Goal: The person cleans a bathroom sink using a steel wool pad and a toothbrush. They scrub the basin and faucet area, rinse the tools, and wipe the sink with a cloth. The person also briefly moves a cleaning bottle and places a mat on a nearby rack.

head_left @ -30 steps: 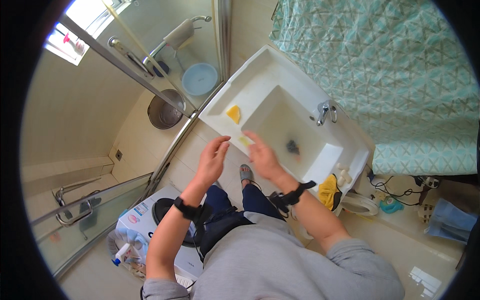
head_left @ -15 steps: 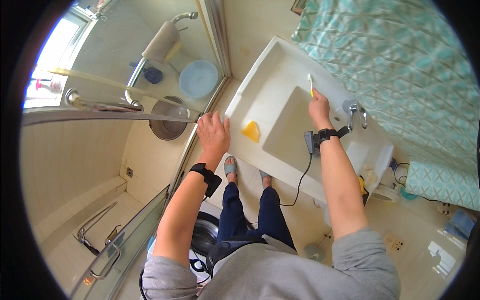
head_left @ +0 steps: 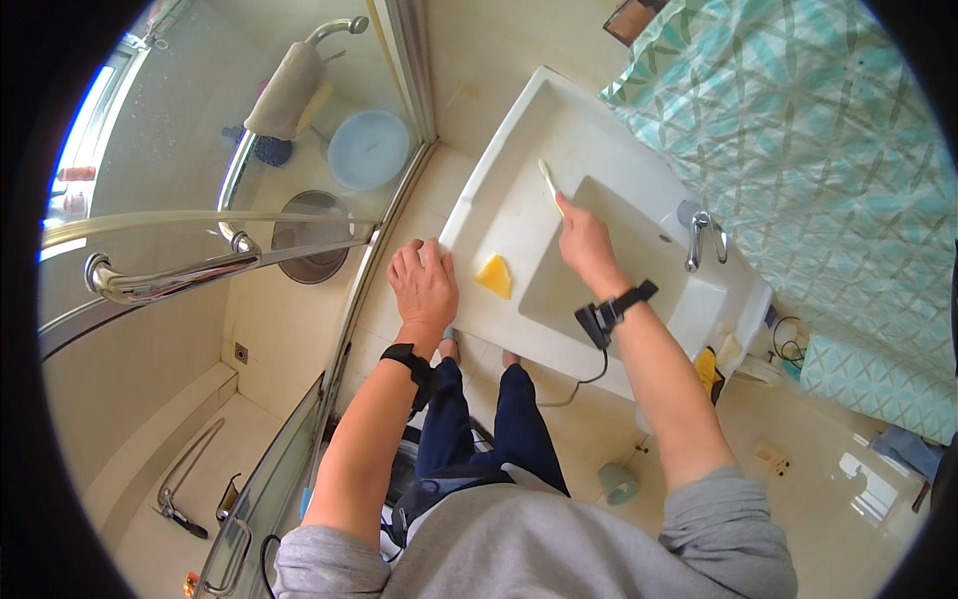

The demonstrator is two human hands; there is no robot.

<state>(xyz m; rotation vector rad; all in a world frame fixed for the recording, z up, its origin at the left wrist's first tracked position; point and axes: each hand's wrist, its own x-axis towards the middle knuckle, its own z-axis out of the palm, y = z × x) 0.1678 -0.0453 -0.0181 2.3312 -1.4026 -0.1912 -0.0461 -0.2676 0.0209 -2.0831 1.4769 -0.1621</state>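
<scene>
My right hand [head_left: 587, 245] is closed round the handle of a pale toothbrush [head_left: 548, 181]. The brush head points away from me, over the flat ledge left of the basin in the white sink [head_left: 496, 150]. My left hand [head_left: 423, 290] is open at the sink's left edge, palm down with fingers spread; whether it presses on the rim I cannot tell. A yellow wedge-shaped sponge [head_left: 494, 277] lies on the ledge between my hands. Each wrist wears a black strap with a small device, and a cable hangs from the right one.
A chrome faucet [head_left: 701, 235] stands at the sink's right side, near a green patterned curtain [head_left: 768, 130]. On the left is a glass shower enclosure with a chrome handle [head_left: 170, 280]. Behind the glass sit a light blue basin [head_left: 368, 149] and a metal basin [head_left: 310, 240].
My right hand has moved left with the toothbrush, from near the faucet to the basin's left side. My left hand stays by the sink's edge. The view has shifted somewhat.
</scene>
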